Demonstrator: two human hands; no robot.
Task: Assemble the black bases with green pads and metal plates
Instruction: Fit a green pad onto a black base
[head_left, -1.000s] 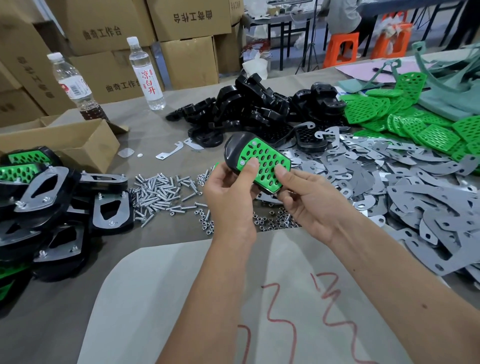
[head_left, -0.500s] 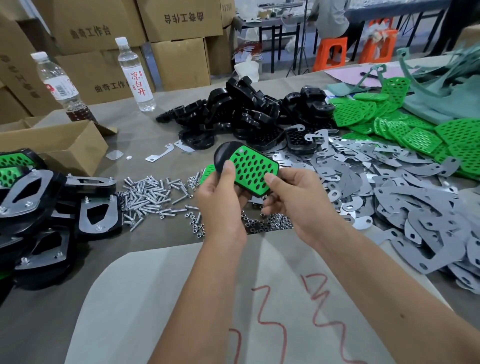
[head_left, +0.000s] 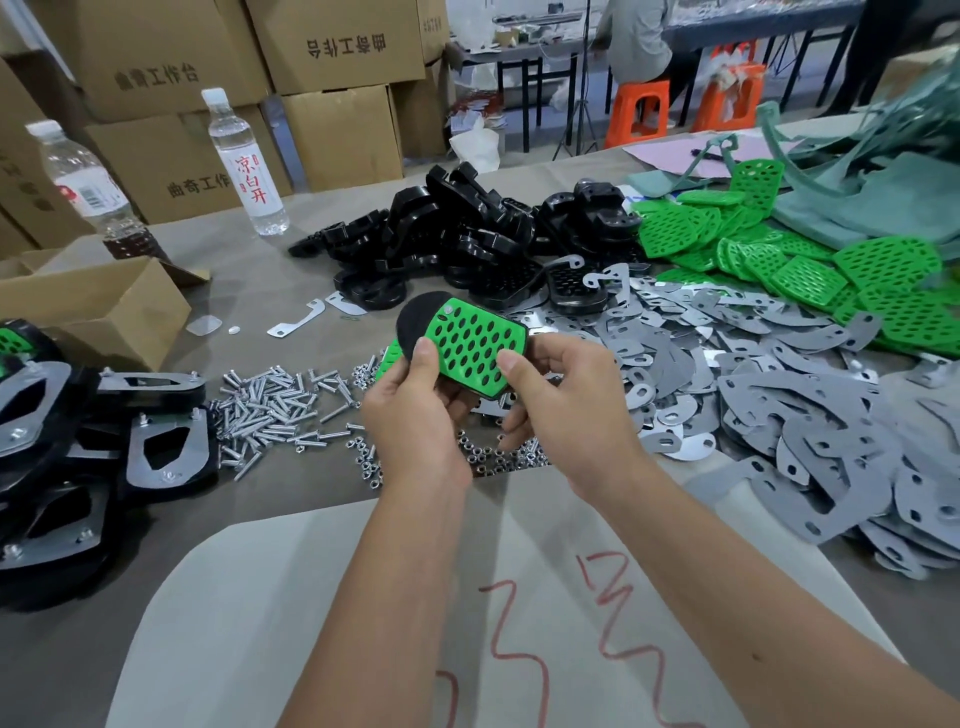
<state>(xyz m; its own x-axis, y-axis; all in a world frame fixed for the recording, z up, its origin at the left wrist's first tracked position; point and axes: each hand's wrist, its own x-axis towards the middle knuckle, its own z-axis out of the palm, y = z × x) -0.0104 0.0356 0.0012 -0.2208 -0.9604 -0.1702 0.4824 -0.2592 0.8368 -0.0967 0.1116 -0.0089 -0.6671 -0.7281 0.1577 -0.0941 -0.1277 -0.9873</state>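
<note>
Above the table, both hands hold a black base (head_left: 415, 322) with a perforated green pad (head_left: 470, 345) seated on its face. My left hand (head_left: 415, 415) grips the left edge, thumb pressing on the pad's lower left. My right hand (head_left: 563, 410) grips the right edge, thumb on the pad. A small screw head shows at the pad's top. Loose black bases (head_left: 457, 244) are piled behind. Green pads (head_left: 810, 265) lie far right, grey metal plates (head_left: 779, 405) to the right. Screws (head_left: 270, 410) and nuts (head_left: 488, 457) lie below the hands.
Finished assemblies (head_left: 78, 441) are stacked at the left edge, beside an open cardboard box (head_left: 98, 306). Two water bottles (head_left: 247, 166) stand at the back left before stacked cartons (head_left: 332, 57). A white sheet with red marks (head_left: 519, 623) lies in front of me.
The base with its pad has been turned slightly and held a little lower in both hands; my thumbs have shifted on the pad. The camera has moved a bit.
</note>
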